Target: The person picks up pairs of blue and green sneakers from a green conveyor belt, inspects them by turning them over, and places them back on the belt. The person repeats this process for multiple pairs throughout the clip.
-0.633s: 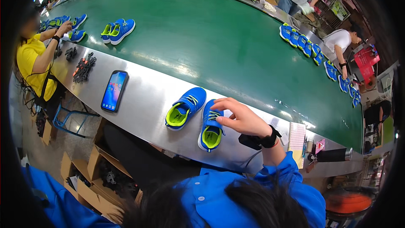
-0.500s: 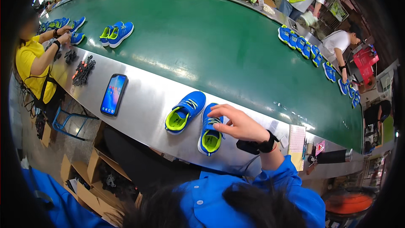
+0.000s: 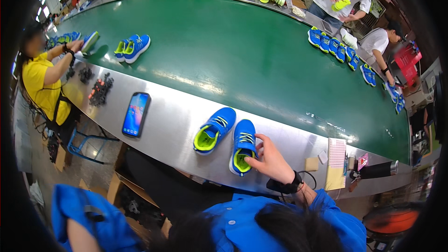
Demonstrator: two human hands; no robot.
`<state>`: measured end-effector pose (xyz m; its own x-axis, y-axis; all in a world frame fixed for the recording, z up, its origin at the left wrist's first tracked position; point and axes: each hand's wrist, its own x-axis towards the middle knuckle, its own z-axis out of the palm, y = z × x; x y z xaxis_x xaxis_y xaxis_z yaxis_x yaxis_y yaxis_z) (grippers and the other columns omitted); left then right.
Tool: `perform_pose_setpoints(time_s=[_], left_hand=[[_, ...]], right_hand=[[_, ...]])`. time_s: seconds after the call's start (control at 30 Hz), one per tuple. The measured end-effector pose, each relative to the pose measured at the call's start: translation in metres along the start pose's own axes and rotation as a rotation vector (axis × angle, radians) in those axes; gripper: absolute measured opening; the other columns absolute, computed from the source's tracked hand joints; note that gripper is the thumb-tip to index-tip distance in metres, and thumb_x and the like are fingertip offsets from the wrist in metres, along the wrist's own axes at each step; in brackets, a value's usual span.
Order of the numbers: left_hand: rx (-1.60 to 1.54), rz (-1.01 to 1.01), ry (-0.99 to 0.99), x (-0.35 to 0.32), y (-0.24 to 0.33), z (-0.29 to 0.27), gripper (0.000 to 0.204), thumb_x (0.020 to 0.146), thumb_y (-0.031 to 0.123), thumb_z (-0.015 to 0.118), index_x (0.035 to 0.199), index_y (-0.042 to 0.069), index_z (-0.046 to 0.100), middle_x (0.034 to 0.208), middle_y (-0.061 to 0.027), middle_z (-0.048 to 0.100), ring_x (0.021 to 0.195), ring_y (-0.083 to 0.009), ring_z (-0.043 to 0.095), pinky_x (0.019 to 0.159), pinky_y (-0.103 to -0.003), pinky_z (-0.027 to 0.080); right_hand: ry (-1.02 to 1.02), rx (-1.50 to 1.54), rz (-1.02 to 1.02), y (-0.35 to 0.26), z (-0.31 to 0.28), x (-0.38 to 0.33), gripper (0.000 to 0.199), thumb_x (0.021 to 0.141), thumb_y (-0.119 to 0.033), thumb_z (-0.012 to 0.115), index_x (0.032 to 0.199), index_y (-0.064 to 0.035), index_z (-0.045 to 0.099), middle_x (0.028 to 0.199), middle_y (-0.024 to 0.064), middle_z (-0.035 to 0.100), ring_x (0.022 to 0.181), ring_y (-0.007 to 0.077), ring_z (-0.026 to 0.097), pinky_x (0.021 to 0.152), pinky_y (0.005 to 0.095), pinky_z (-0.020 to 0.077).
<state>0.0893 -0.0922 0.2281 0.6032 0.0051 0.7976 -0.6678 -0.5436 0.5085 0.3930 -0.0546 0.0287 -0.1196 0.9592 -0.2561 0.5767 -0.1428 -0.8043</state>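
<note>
A pair of blue sneakers with lime-green linings rests on the metal table edge in front of me, toes pointing away. The left sneaker (image 3: 220, 122) stands apart from my hand. My right hand (image 3: 274, 161) is at the right side of the right sneaker (image 3: 244, 140). Its thumb reaches the shoe's collar and its curled index finger lies by the shoe's side, with a gap between them. A dark band is on that wrist. My left sleeve (image 3: 95, 217) and a bit of bare forearm show at lower left; the hand itself is outside the picture.
A phone (image 3: 136, 114) lies left of the sneakers. Beyond runs a green conveyor belt (image 3: 200, 42) carrying another sneaker pair (image 3: 132, 48) and a row of sneakers (image 3: 332, 45). A notepad (image 3: 335, 163) is at right. A co-worker in yellow (image 3: 44, 77) holds a shoe; others work across the belt.
My right hand has moved from above the right sneaker's laces to its side, near the collar. My left forearm has come into view. The whole view has shifted slightly.
</note>
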Motion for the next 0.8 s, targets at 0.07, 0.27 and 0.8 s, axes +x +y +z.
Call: perform_pose_setpoints(time_s=[0.07, 0.27, 0.8], left_hand=[[-0.034, 0.012, 0.013, -0.006, 0.007, -0.010, 0.045, 0.096, 0.030, 0.057, 0.134, 0.006, 0.054, 0.117, -0.0166, 0.062, 0.102, -0.0299, 0.060, 0.090, -0.041, 0.047], [-0.087, -0.132, 0.612, -0.077, -0.014, -0.036, 0.046, 0.095, 0.031, 0.058, 0.134, 0.007, 0.054, 0.115, -0.0168, 0.062, 0.099, -0.0301, 0.061, 0.087, -0.040, 0.048], [-0.453, -1.326, 1.268, -0.147, -0.195, 0.056, 0.038, 0.093, 0.008, 0.052, 0.131, 0.002, 0.049, 0.115, -0.0138, 0.059, 0.099, -0.0231, 0.062, 0.077, -0.038, 0.056]], right_hand=[[0.060, 0.073, 0.093, -0.001, 0.014, -0.005, 0.077, 0.082, -0.026, 0.075, 0.141, -0.0004, 0.032, 0.108, 0.0186, 0.053, 0.092, 0.0292, 0.062, 0.082, 0.0386, 0.0516], [0.241, 0.020, 0.003, 0.017, 0.030, 0.018, 0.071, 0.078, -0.018, 0.069, 0.139, 0.0016, 0.037, 0.107, 0.0205, 0.059, 0.087, 0.0309, 0.064, 0.079, 0.0391, 0.0518], [0.024, 0.543, 0.038, 0.042, 0.016, 0.027, 0.041, 0.092, -0.018, 0.056, 0.127, 0.0042, 0.051, 0.103, 0.0140, 0.063, 0.083, 0.0218, 0.065, 0.066, 0.0330, 0.0558]])
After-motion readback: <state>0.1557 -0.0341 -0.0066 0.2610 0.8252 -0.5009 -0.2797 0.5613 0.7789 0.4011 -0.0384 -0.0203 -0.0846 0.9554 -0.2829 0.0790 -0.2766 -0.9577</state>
